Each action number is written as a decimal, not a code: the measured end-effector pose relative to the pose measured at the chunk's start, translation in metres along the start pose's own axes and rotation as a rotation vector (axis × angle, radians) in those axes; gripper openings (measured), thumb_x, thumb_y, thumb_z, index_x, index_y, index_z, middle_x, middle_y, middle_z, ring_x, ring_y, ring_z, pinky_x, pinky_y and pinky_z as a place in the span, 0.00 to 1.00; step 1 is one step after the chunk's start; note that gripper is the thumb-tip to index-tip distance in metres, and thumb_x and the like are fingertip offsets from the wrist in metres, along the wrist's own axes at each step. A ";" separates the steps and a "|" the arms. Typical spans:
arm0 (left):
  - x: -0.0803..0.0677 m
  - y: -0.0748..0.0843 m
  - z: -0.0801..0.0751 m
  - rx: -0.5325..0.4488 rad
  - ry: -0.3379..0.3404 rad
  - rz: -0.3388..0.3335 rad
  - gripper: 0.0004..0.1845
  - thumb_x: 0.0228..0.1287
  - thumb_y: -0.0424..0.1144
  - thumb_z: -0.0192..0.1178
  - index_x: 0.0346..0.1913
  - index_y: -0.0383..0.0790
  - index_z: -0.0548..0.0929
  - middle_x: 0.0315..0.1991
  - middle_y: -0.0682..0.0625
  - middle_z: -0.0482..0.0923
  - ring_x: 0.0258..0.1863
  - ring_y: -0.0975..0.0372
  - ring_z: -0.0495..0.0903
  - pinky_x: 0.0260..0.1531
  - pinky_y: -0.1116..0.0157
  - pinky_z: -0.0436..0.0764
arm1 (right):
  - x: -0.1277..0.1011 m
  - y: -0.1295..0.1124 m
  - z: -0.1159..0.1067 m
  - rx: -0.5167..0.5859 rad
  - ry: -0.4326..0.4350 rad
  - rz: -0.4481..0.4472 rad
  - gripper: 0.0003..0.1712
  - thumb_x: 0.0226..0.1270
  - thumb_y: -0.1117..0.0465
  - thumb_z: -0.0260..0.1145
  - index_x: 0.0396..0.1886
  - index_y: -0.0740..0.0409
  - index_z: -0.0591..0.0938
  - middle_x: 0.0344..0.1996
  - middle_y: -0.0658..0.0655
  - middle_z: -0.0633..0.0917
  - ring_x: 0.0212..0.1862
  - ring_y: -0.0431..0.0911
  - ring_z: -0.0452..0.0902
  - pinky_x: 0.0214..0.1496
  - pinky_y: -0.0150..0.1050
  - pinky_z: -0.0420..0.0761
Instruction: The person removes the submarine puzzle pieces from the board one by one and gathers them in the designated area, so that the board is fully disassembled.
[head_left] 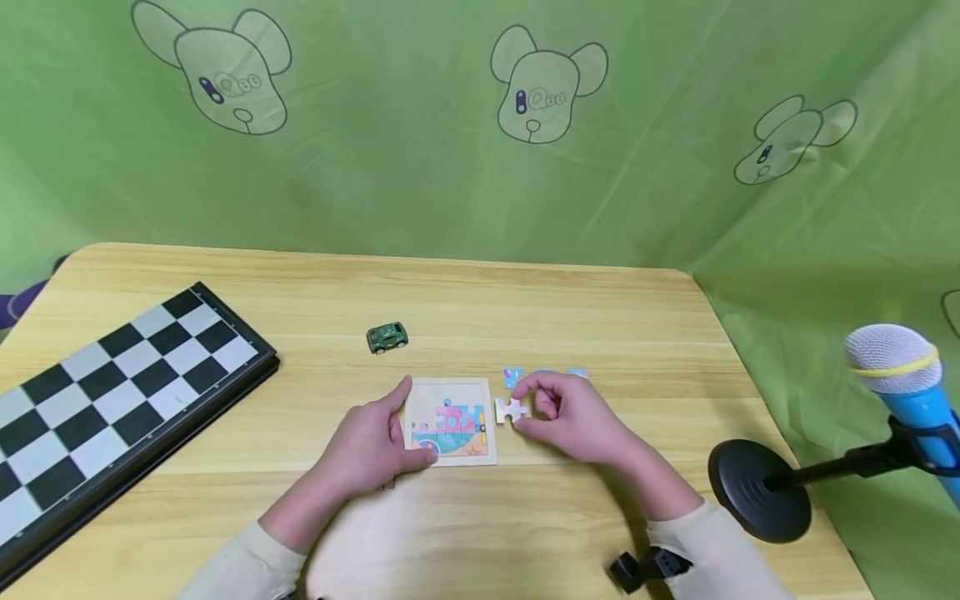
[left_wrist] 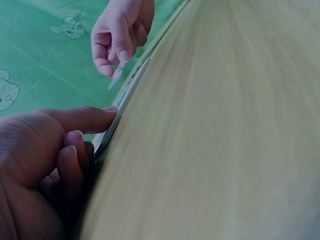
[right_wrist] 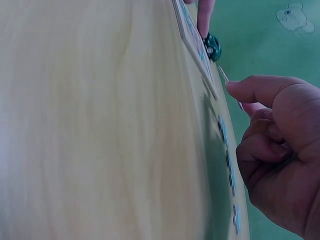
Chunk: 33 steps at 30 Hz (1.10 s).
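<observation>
A small jigsaw puzzle in a pale square frame (head_left: 465, 461) lies on the table, its picture partly filled with pink, teal and sandy pieces. My left hand (head_left: 367, 442) grips its left side, with the thumb on the near left corner and the index finger along the far left corner. Just beyond the right edge, my right hand (head_left: 573, 417) pinches a pale pink jigsaw piece (head_left: 508, 410) between thumb and index finger. The right wrist view shows this piece (right_wrist: 223, 75) tilted and raised above the tabletop. Several loose blue pieces (head_left: 513, 377) lie behind the right hand, partly hidden by it.
A green toy car (head_left: 387, 337) stands behind the puzzle. To the left lies a black-and-white checkered board (head_left: 120, 379). A blue microphone (head_left: 911, 400) on a round black stand (head_left: 757, 492) is at the right. Green fabric (head_left: 420, 167) hangs behind the wooden table (head_left: 420, 283).
</observation>
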<state>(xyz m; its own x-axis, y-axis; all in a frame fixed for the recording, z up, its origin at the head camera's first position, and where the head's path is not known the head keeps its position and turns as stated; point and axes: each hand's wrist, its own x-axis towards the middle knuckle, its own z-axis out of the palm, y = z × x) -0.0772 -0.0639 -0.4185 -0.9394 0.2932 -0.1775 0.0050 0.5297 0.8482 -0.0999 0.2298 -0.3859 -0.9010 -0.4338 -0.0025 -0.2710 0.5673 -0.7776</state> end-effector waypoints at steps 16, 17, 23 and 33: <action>0.000 -0.002 0.000 -0.009 -0.012 -0.004 0.58 0.48 0.45 0.80 0.78 0.35 0.56 0.17 0.52 0.74 0.08 0.60 0.74 0.15 0.62 0.73 | 0.000 0.025 -0.005 -0.066 -0.028 0.063 0.14 0.59 0.67 0.75 0.44 0.57 0.84 0.16 0.45 0.66 0.21 0.38 0.60 0.38 0.37 0.72; 0.000 -0.002 0.000 -0.012 -0.014 -0.008 0.58 0.48 0.45 0.80 0.78 0.35 0.56 0.17 0.51 0.74 0.08 0.59 0.74 0.14 0.62 0.73 | 0.000 0.026 -0.005 -0.065 -0.027 0.063 0.14 0.59 0.67 0.75 0.44 0.57 0.84 0.16 0.45 0.66 0.21 0.38 0.60 0.37 0.37 0.72; 0.000 -0.001 0.000 -0.003 -0.012 -0.007 0.58 0.48 0.45 0.80 0.78 0.35 0.56 0.17 0.52 0.74 0.08 0.60 0.74 0.15 0.62 0.73 | 0.000 0.025 -0.002 -0.049 -0.006 0.057 0.15 0.57 0.67 0.77 0.44 0.58 0.84 0.16 0.45 0.67 0.21 0.38 0.60 0.38 0.37 0.73; 0.000 0.000 0.000 -0.004 -0.013 -0.011 0.58 0.47 0.45 0.80 0.78 0.36 0.56 0.17 0.52 0.73 0.08 0.59 0.74 0.14 0.62 0.73 | 0.007 0.009 0.021 0.040 0.000 0.004 0.17 0.56 0.66 0.78 0.46 0.58 0.84 0.15 0.45 0.66 0.21 0.38 0.60 0.47 0.39 0.78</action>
<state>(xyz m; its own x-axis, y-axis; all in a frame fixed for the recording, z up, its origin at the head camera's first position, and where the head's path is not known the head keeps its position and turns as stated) -0.0771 -0.0638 -0.4186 -0.9349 0.2976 -0.1933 -0.0068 0.5298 0.8481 -0.1016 0.2175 -0.4061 -0.9020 -0.4317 -0.0056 -0.2537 0.5406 -0.8021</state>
